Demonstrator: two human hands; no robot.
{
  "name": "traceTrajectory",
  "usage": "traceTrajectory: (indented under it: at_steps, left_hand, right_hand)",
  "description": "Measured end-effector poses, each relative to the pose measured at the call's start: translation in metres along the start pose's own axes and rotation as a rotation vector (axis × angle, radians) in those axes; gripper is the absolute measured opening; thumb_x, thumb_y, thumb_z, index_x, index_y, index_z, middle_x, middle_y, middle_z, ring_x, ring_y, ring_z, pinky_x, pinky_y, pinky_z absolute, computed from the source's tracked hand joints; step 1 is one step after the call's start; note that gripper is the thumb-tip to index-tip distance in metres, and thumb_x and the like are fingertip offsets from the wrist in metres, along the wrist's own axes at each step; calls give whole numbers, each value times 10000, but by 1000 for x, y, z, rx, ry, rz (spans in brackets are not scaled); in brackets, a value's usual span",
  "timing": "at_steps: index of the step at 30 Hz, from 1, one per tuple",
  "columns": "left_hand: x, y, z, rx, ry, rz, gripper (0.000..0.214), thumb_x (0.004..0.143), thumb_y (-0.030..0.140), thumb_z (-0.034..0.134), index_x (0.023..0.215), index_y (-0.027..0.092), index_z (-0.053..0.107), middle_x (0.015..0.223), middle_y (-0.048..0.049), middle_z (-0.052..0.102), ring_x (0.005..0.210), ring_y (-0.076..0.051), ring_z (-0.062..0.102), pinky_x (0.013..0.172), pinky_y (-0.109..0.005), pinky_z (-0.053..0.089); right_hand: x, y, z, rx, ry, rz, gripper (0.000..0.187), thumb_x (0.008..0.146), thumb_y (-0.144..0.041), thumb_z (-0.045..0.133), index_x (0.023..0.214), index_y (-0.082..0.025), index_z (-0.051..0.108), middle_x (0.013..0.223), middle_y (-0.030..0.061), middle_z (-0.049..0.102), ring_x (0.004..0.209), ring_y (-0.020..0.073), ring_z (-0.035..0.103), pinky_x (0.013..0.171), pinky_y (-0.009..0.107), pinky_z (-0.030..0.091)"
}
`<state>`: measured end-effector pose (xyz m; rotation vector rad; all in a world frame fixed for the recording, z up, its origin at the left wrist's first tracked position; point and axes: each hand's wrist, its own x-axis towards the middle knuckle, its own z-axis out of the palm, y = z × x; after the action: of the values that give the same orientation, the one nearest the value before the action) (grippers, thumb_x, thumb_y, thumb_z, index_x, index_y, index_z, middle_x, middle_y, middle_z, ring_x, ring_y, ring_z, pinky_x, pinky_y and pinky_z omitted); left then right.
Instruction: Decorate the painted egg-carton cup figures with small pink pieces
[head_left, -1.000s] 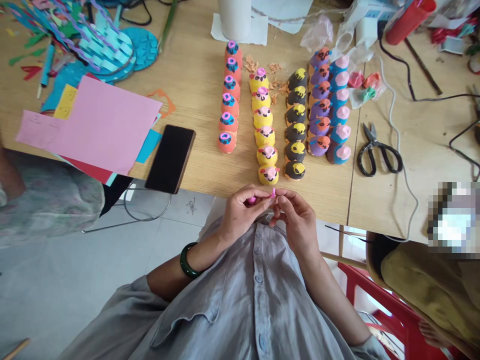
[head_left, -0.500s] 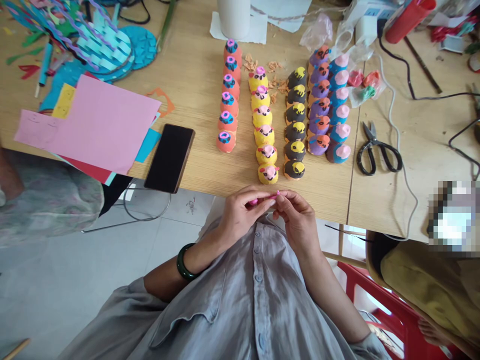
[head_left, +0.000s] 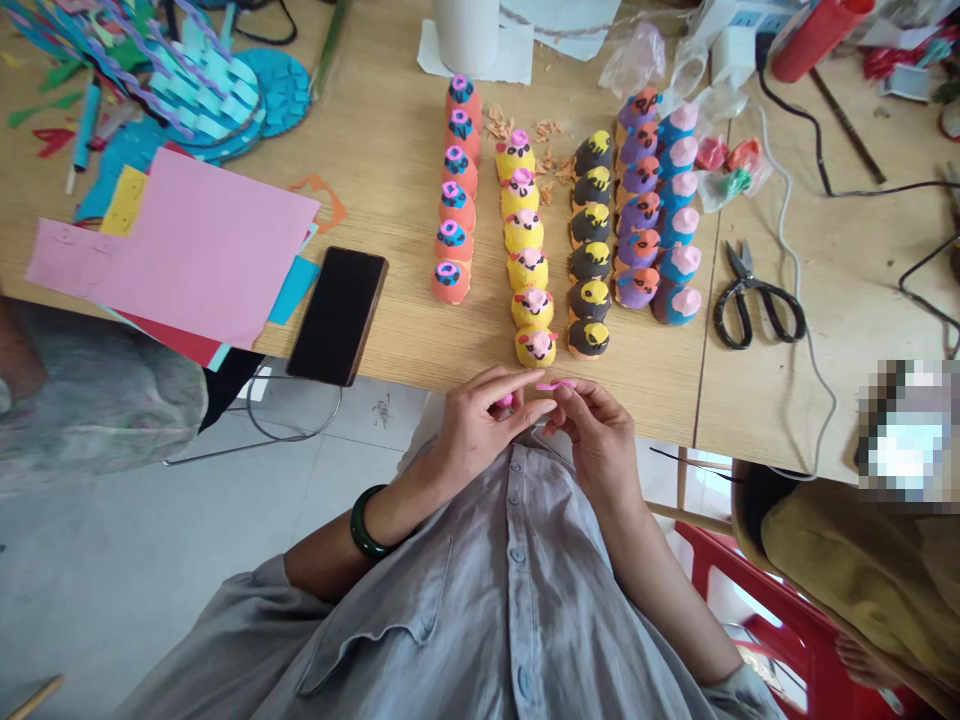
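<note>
Head view, nearest first: a grey shirt (head_left: pixel 450 630) fills the bottom, with a dark bangle (head_left: pixel 366 528) on the left wrist and a red stool (head_left: pixel 780 600) at the right beside another person's hand (head_left: pixel 862 662). Just short of the table (head_left: pixel 405 345) edge, the left hand (head_left: pixel 476 425) grasps a pink lump (head_left: pixel 505 401) tucked inside its fingers, its thumb and index tips parted. The right hand (head_left: pixel 600 425) pinches a thin pink strip (head_left: pixel 556 385) between thumb and fingers; the strip's free end points at the left fingertips, and I cannot tell whether it touches them. Beyond the hands stand rows of small domed figures, six in each: the yellow row (head_left: pixel 523 232) and black row (head_left: pixel 581 228) come closest, with the purple row (head_left: pixel 631 212) and blue row (head_left: pixel 679 228) side by side to the right and the orange row (head_left: pixel 466 212) to the left. A phone (head_left: pixel 337 315) lies left of the rows near the edge, scissors (head_left: pixel 744 290) lie to the right, and a pink sheet (head_left: pixel 210 245) rests past the phone. Farther off are orange scraps (head_left: pixel 501 122), a plastic bag (head_left: pixel 637 62), a white cylinder (head_left: pixel 466 38) and a red tube (head_left: pixel 821 40).
</note>
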<state>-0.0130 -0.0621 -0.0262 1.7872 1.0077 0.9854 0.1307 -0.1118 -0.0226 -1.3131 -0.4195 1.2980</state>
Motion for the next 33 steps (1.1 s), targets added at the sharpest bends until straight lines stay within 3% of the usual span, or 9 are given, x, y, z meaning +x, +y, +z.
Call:
traceTrajectory:
  at_steps: [5,9,12,15,18,21,26,33]
  left_hand:
    - [0,1,2,-34,8,-55,159,903,245,720,1041,204,787,867,-32,757,671,-97,595,631,-219,475]
    - [1,2,1,-10,43,-19,106,908,193,694,918,205,798,797,-27,744,686,-110,626,643,-222,488]
    - [1,2,0,-61,21,-37,135,882,191,719,983,213,804,778,-16,716,677,-107,604,635,-221,485]
    - [-1,2,1,-180,-41,-205,334,848,265,771,1178,216,761,750,8,698,618,-90,549,579,-211,460]
    - [-1,3,2,-294,-54,-356,318,851,368,767,1112,186,786,839,-29,769,658,-109,617,595,-224,490]
    - [-1,4,2,-275,-11,-292,186,883,339,733,939,181,813,901,-47,801,713,-126,688,649,-228,526]
    - [1,6,-1,-184,19,-188,122,909,254,704,946,188,800,927,-39,808,753,-119,723,672,-205,533]
    - [1,8,-2,-145,17,-117,125,912,206,696,981,197,799,946,-43,805,785,-114,709,682,-202,528]
  right_hand:
    - [0,0,2,46,-23,46,176,758,-369,818,835,-227,748,616,-55,615,525,94,554,514,230,525]
    - [-2,1,2,39,-76,35,180,774,-358,814,883,-231,748,646,-51,624,562,102,577,536,233,545]
    - [-2,0,2,22,-59,10,184,768,-350,827,860,-225,728,692,-44,653,558,99,582,524,233,542]
    - [-1,-1,2,36,-38,19,188,766,-353,824,850,-220,720,726,-36,686,537,91,565,516,232,535]
    - [0,-1,2,62,-45,28,179,761,-341,829,839,-217,725,684,-46,651,543,88,552,512,220,533]
    - [-1,1,2,61,-87,37,169,786,-331,817,879,-223,725,660,-54,622,566,97,573,535,227,556]
    - [-3,1,0,53,-140,-14,265,807,-311,805,1053,-261,720,802,-35,685,640,115,632,589,265,607]
    - [-4,-1,0,37,-103,9,229,828,-432,775,918,-224,742,742,-15,691,630,123,641,540,254,599]
